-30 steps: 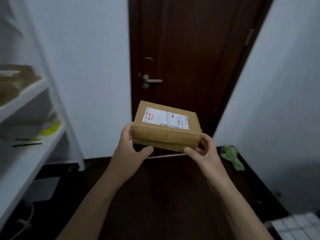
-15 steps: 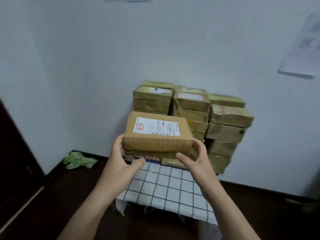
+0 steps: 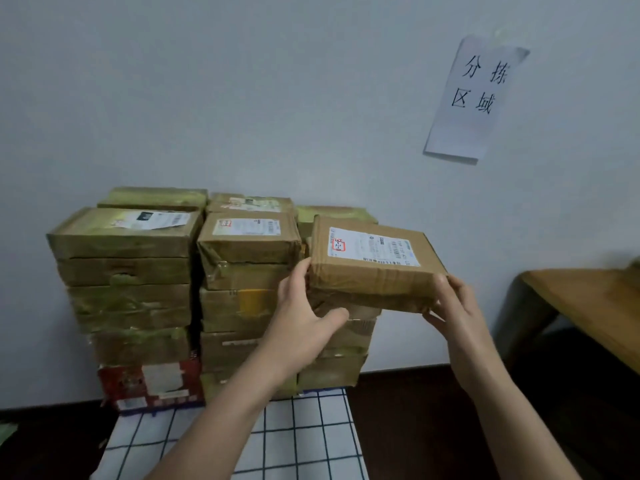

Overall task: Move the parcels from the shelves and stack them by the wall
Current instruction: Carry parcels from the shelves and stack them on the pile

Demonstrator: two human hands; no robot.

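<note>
Cardboard parcel [image 3: 374, 268], brown-taped with the white shipping label [image 3: 372, 249] facing up, is held clear of any support, in front of the parcel stack [image 3: 138, 271] that stands against the wall [image 3: 277, 98] on a checked cloth [image 3: 311, 438]. Left hand [image 3: 304, 317] grasps the parcel's left end, its fingers [image 3: 299, 271] wrapped on the end face and the thumb reaching under the near edge. Right hand [image 3: 453, 313] grasps the right near corner, thumb on the front face, the other fingers underneath and mostly hidden. Both hands are closed on the parcel; neither is free. The parcel's long axis runs left to right, roughly parallel to the wall, with the near edge dipped slightly. Key relation: the right-hand column [image 3: 346, 341] sits lower than the middle column [image 3: 247, 251], and its top lies directly below the parcel's left half, while the parcel's right half overhangs past that column's right edge. Judgement: the landing spot is down and a little to the left of the current hold, so the left hand is the nearer one to the stack and would have to clear out first. Whether the parcel's underside already touches the column top cannot be told; it is hidden behind the parcel. A paper sign [image 3: 474, 98] hangs on the wall above and to the right.
</note>
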